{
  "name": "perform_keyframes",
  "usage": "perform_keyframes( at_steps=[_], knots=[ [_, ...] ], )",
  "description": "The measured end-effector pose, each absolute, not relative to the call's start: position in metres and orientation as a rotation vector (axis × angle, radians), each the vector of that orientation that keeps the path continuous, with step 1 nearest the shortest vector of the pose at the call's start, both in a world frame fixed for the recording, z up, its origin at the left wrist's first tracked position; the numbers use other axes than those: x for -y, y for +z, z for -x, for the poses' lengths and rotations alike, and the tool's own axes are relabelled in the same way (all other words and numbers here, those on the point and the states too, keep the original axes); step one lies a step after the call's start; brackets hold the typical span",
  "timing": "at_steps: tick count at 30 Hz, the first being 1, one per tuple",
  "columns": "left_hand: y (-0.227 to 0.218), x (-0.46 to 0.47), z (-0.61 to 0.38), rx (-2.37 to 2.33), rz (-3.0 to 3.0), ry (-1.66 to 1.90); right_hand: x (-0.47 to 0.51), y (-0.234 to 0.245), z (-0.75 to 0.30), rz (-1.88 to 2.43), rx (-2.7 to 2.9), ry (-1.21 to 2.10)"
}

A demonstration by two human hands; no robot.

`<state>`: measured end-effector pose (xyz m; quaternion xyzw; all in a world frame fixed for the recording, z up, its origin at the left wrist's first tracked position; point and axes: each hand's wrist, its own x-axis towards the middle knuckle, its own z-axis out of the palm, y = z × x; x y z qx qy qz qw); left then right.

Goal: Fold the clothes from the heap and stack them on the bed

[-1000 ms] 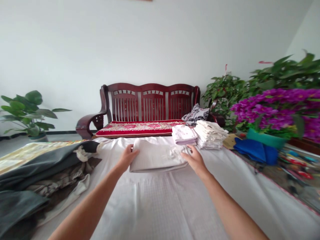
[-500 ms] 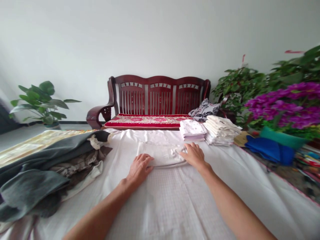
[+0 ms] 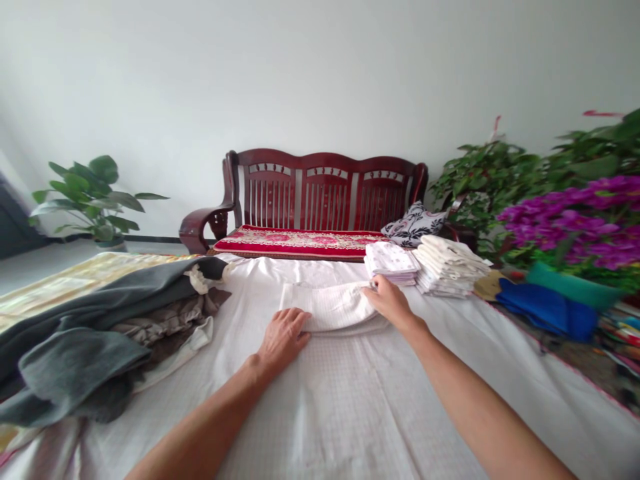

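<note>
A white, finely ribbed garment [image 3: 330, 308] lies folded on the white checked cloth [image 3: 345, 407]; its exact kind I cannot make out. My left hand [image 3: 287, 333] rests flat on its near left corner, fingers stretched out. At the right end, my right hand [image 3: 391, 300] pinches the gathered edge and lifts it a little. Just beyond that hand stand a neat pile of folded white-and-lilac cloths [image 3: 393, 262] and a taller stack of folded cream clothes [image 3: 447, 265].
Grey and brown clothes [image 3: 85, 363] lie heaped at the left. A dark red wooden bench [image 3: 325, 187] with a patterned cushion [image 3: 415, 223] stands behind. At the right are a blue cloth [image 3: 547, 310], purple flowers [image 3: 580, 220] and leafy plants; another potted plant [image 3: 100, 193] is far left.
My right hand has closed on the garment's right end and raised it slightly. My left hand stays on the left part. The view has shifted a little to the left.
</note>
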<state>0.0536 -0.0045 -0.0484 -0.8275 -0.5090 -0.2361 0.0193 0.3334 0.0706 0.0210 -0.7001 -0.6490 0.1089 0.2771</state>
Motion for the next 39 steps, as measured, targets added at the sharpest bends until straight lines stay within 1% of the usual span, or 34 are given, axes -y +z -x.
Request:
perform_keyframes(
  at_steps=[3, 5, 9, 12, 18, 24, 30, 39],
  knots=[
    [-0.049, 0.004, -0.054, 1.542, 2.526, -0.751, -0.075, 0.022, -0.330, 1.707, 1.514, 0.596],
    [-0.049, 0.004, -0.055, 1.522, 2.496, -0.760, -0.076, 0.022, -0.327, 1.654, 1.446, 0.711],
    [-0.047, 0.004, -0.059, 1.495, 2.472, -0.755, -0.071, 0.026, -0.325, 1.624, 1.380, 0.815],
    [-0.045, 0.004, -0.058, 1.500, 2.460, -0.747, -0.069, 0.026, -0.328, 1.643, 1.361, 0.816],
    [-0.047, 0.005, -0.052, 1.585, 2.435, -0.682, -0.069, 0.012, -0.343, 1.756, 1.461, 0.609],
    [-0.047, 0.009, -0.048, 1.618, 2.491, -0.691, -0.058, 0.005, -0.348, 2.083, 1.747, 0.250],
    [-0.047, 0.008, -0.046, 1.614, 2.494, -0.707, -0.053, 0.006, -0.345, 2.139, 1.815, 0.185],
    [-0.047, 0.007, -0.044, 1.609, 2.553, -0.651, -0.045, -0.003, -0.343, 2.111, 1.924, -0.015]
  ],
)
